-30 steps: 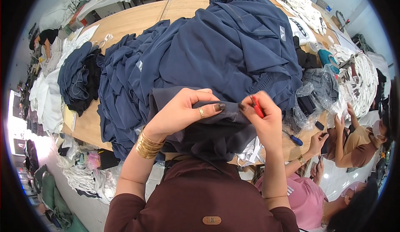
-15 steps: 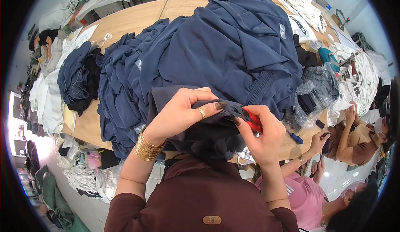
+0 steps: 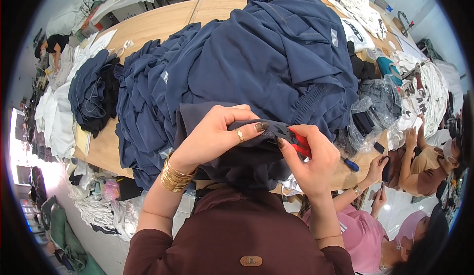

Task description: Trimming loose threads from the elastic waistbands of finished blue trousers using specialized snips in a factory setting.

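Pinching dark cloth [image 3: 247,169] at a seam: left hand [image 3: 217,132]. Right hand's [image 3: 313,154] grip wrapped round red-handled snips [image 3: 302,144], blades at the seam. Cloth bunched at near edge of table [image 3: 170,16], before navy pile [image 3: 232,67].

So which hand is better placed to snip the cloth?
Probably the right hand: it holds the red-handled scissors with their blades at the dark cloth, which the left hand pinches.
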Demonstrator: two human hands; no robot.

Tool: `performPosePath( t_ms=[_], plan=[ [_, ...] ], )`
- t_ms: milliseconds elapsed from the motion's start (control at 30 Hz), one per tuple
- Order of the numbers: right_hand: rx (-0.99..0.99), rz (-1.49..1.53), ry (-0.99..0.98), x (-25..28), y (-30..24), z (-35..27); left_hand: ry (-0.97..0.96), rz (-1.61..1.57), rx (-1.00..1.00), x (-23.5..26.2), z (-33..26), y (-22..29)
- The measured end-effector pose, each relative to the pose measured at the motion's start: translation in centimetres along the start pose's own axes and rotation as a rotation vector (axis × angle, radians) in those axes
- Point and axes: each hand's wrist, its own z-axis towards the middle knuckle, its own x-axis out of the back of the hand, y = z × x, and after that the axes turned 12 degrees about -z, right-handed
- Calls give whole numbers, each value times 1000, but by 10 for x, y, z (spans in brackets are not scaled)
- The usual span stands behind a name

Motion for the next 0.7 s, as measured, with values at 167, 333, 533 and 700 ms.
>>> performPosePath(
  t_ms=[167,333,533,700],
  plan=[
    [-278,362,16,-8,3,-2,1,-20,2,-2,-1,-1],
    [-166,272,-6,0,11,-1,-4,-7,-3,1,-2,-1],
    [89,-51,-14,4,12,0,-21,14,-1,1,-1,0],
    [145,-89,2,4,9,4,-13,9,-9,-3,0,2]
  ],
)
